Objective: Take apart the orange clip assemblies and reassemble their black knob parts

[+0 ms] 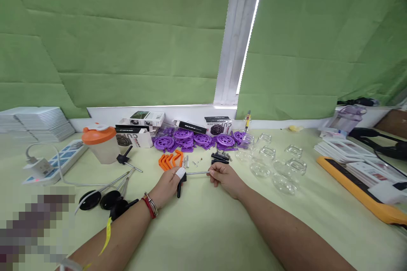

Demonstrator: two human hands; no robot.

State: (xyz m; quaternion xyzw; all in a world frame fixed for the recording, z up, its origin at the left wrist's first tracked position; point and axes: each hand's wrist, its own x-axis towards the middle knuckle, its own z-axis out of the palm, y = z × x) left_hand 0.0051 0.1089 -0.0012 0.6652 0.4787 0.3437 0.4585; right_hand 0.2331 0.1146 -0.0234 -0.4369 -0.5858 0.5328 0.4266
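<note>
The left hand (167,186) and right hand (224,178) are holding a thin metal rod (197,173) between them, just above the table (203,228). The left fingers are closing around the black handle (180,184) at the rod's end, one fingertip capped in white; the right fingers are pinching the other end. Orange clips (170,161), purple discs (190,139) and clear glass cups (280,165) are lying just beyond.

i note a pale yellow-green bench (203,228), green blinds (127,42), purple wheels (190,139), orange clips (170,161), an orange-lidded shaker (98,143), clear glass cups (286,169), black discs (98,199), a silver rod (197,173) and a red bracelet (148,207).
</note>
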